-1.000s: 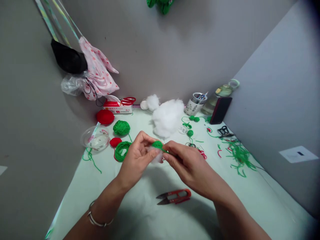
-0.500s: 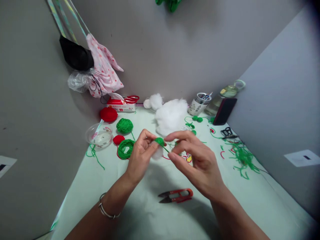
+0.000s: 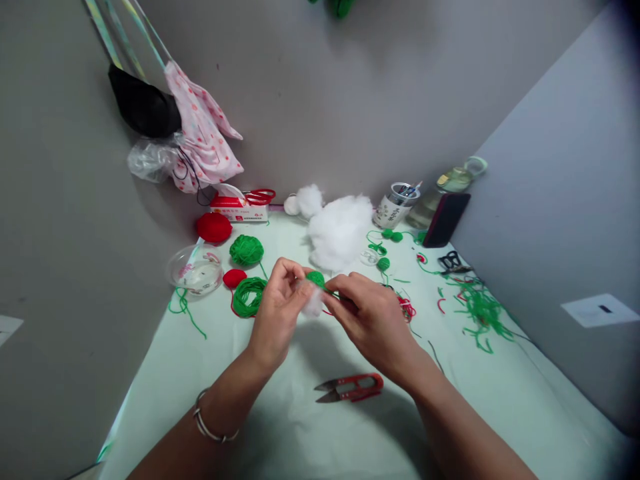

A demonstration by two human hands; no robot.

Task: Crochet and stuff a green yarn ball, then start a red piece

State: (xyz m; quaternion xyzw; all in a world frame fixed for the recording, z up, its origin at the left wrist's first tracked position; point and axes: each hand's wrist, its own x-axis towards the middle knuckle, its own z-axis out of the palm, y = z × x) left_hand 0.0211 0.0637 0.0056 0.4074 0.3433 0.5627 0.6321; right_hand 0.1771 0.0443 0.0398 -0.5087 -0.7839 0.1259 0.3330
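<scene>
My left hand (image 3: 281, 312) is closed around a small green crocheted piece (image 3: 315, 278), which shows above its thumb. A tuft of white stuffing (image 3: 313, 304) sticks out beneath the piece, between thumb and fingers. Close against its right edge, my right hand (image 3: 371, 319) pinches a green yarn strand (image 3: 331, 292) coming off it; the fingertips partly hide the strand. Below both hands, red-handled thread snips (image 3: 350, 388) lie on the table with blades pointing left.
Green yarn (image 3: 247, 250), a yarn coil (image 3: 249, 297), a red ball (image 3: 214, 228) and a clear bowl (image 3: 195, 270) lie left. Behind my hands sits white stuffing (image 3: 340, 233). Rightward are a pen tin (image 3: 395, 207), a phone (image 3: 447, 221), black scissors (image 3: 453, 262) and green scraps (image 3: 483, 310).
My right hand drew a green strand out to the right with its fingers spread, then came back to the piece and closed there. My left hand keeps its hold.
</scene>
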